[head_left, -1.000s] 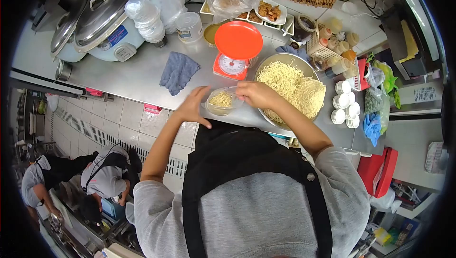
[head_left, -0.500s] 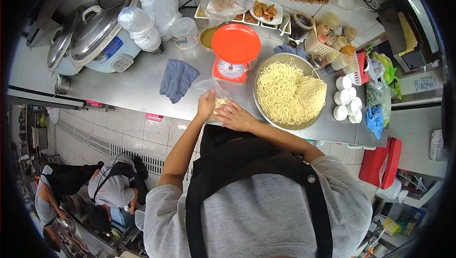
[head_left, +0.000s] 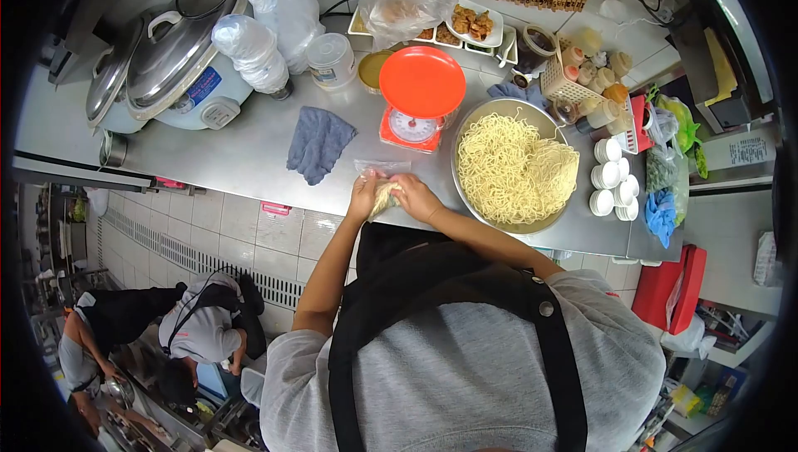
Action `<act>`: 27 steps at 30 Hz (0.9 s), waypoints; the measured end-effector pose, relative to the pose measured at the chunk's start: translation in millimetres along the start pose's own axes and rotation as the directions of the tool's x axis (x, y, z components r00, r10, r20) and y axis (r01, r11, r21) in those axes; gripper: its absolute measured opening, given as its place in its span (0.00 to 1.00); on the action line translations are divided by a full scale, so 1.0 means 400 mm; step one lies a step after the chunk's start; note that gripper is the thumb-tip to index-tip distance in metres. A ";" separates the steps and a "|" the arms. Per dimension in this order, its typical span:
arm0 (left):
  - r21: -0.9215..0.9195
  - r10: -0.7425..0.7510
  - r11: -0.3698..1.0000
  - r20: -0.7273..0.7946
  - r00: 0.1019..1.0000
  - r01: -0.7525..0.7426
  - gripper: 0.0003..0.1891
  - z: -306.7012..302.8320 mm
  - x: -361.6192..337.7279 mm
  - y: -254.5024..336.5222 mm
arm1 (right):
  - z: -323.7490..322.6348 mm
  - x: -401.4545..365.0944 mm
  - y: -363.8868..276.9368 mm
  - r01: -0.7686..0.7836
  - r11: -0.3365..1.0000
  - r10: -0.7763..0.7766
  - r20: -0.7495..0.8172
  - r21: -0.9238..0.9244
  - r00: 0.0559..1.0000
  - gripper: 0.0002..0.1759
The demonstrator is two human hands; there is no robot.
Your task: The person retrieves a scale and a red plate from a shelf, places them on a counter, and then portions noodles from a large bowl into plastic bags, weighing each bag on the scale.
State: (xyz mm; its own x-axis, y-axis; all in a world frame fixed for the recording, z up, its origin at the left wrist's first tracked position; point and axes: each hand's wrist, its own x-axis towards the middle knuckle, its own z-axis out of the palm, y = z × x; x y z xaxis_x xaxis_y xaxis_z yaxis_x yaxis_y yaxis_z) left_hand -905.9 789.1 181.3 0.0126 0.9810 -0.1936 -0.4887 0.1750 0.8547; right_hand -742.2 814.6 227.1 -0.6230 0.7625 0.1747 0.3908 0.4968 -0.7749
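Note:
My left hand (head_left: pixel 363 197) and my right hand (head_left: pixel 416 198) both grip a clear plastic bag of yellow noodles (head_left: pixel 384 195) at the near edge of the steel counter (head_left: pixel 249 132). The bag's open top lies flat on the counter, pointing away from me. Just right of my hands sits a big metal bowl of noodles (head_left: pixel 515 169). A red kitchen scale (head_left: pixel 420 94) with an orange round pan stands right behind the bag.
A grey cloth (head_left: pixel 317 143) lies left of the scale. Rice cookers (head_left: pixel 170 61), bagged cups (head_left: pixel 249 44) and a tub stand at the back left. White small cups (head_left: pixel 611 186) and condiment jars (head_left: pixel 590 78) crowd the right. Two people crouch on the floor lower left (head_left: pixel 166 327).
A second ago my hands were apart over an open bag of noodles near the bowl. Both hands have since come together on the bag and squeezed it shut at the counter's edge.

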 end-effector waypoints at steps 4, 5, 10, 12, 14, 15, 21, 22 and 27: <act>0.007 0.052 0.999 -0.069 0.996 -0.052 0.16 0.018 -0.009 0.005 | 0.021 0.047 0.010 -0.306 0.952 0.306 -0.070 0.009 0.949 0.13; 0.255 0.250 0.939 -0.035 0.968 -0.233 0.16 0.038 -0.016 0.021 | 0.033 0.056 0.022 -0.468 0.884 0.467 -0.072 -0.004 0.881 0.15; 0.821 0.229 0.552 0.017 0.973 -0.144 0.15 0.043 -0.014 0.104 | 0.043 0.100 0.019 -0.609 0.787 0.613 0.011 -0.103 0.790 0.23; 0.927 0.223 0.370 -0.026 0.974 -0.061 0.17 0.004 0.012 0.133 | 0.016 0.117 -0.022 -0.646 0.742 0.662 0.042 -0.177 0.748 0.25; 0.985 0.192 0.123 -0.139 0.971 0.117 0.21 -0.041 0.046 0.185 | 0.002 0.114 -0.062 -0.496 0.807 0.529 0.019 -0.321 0.848 0.27; 0.978 0.156 0.067 -0.204 0.967 0.195 0.23 -0.066 0.062 0.224 | -0.010 0.112 -0.079 -0.496 0.808 0.528 0.018 -0.318 0.849 0.27; 0.931 0.279 -0.361 0.155 0.948 -0.047 0.34 -0.155 0.134 0.362 | -0.073 0.050 -0.115 -0.343 0.872 0.424 0.191 -0.349 0.885 0.26; 0.892 0.348 -0.440 0.271 0.897 -0.099 0.40 -0.139 0.142 0.406 | -0.081 0.036 -0.117 -0.324 0.887 0.406 0.219 -0.328 0.888 0.25; 0.974 0.946 -0.222 0.201 0.253 0.056 0.48 -0.095 0.268 0.687 | -0.162 0.001 -0.142 -0.325 0.915 0.372 0.188 -0.240 0.909 0.24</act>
State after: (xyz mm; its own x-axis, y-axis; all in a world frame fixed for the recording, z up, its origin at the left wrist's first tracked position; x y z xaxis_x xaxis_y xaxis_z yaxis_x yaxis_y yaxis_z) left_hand -1072.2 939.1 377.2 -0.2839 0.4303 0.8569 0.9583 0.0974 0.2686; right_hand -721.0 813.6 310.5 -0.5483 0.7999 -0.2441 0.7225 0.3060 -0.6200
